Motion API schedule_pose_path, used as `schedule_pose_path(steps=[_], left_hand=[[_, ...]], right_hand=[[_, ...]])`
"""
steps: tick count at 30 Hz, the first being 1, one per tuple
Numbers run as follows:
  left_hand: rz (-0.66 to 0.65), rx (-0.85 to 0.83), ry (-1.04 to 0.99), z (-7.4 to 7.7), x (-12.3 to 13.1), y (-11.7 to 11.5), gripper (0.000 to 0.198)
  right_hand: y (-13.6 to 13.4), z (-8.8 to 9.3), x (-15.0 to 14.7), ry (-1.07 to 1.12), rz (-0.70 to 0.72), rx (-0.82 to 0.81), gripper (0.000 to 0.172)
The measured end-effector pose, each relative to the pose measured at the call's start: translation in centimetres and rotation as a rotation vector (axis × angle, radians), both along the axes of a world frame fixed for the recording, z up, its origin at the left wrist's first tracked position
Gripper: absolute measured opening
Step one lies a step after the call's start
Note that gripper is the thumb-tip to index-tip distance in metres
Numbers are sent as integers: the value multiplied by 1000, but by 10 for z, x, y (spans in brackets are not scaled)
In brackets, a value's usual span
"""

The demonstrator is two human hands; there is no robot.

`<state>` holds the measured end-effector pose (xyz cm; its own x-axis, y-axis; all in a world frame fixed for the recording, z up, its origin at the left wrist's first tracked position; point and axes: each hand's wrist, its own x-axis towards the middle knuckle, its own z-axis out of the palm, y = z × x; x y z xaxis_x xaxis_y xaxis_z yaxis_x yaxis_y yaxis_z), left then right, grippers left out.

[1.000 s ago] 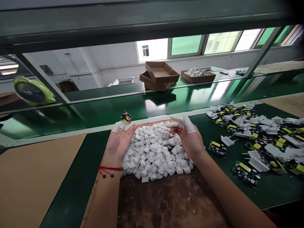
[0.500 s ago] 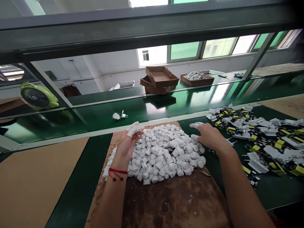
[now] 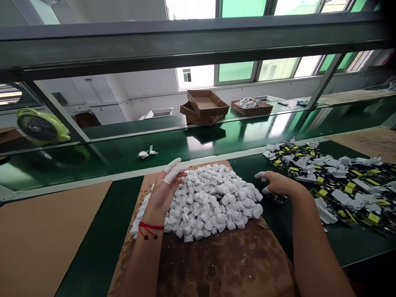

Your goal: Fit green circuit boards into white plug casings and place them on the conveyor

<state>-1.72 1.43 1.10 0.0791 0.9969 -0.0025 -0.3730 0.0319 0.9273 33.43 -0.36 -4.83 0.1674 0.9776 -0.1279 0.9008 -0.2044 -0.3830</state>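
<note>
My left hand (image 3: 165,187), white cots on its fingertips, rests on the left side of a heap of small white plastic caps (image 3: 210,202); its fingers are loosely apart and I see nothing in them. The caps lie on a worn brown board (image 3: 222,260). My right hand (image 3: 280,185), also with cots, reaches right of the heap. It is lowered over a green circuit board (image 3: 280,201), forefinger stretched out and thumb apart from it. A small white plug piece (image 3: 147,153) lies on the green belt beyond the heap.
A spread of circuit boards and white plug shells (image 3: 337,181) covers the green table at right. Cardboard sheets lie at left (image 3: 46,231) and far right. Stacked brown trays (image 3: 206,106) sit across the belt, a green fan (image 3: 41,128) at far left, and a metal beam overhead.
My left hand held a small board piece at its fingertips; that piece is gone and a plug piece lies on the belt. My right hand moved from the heap rightward to the circuit boards.
</note>
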Motion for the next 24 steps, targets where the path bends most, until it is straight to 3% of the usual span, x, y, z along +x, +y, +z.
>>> schedule_pose_path(steps=[11, 16, 19, 24], left_hand=[[-85, 25, 54, 5, 6, -8, 48], [-123, 52, 62, 4, 8, -10, 52], [-168, 67, 101, 6, 12, -14, 52], [-321, 94, 154, 8, 21, -22, 47]], right_hand=[[-7, 37, -10, -131, -85, 83, 51], [-36, 19, -12, -203, -7, -27, 55], [-52, 8, -12, -258, 50, -53, 48], [-66, 9, -8, -269, 67, 41, 34]])
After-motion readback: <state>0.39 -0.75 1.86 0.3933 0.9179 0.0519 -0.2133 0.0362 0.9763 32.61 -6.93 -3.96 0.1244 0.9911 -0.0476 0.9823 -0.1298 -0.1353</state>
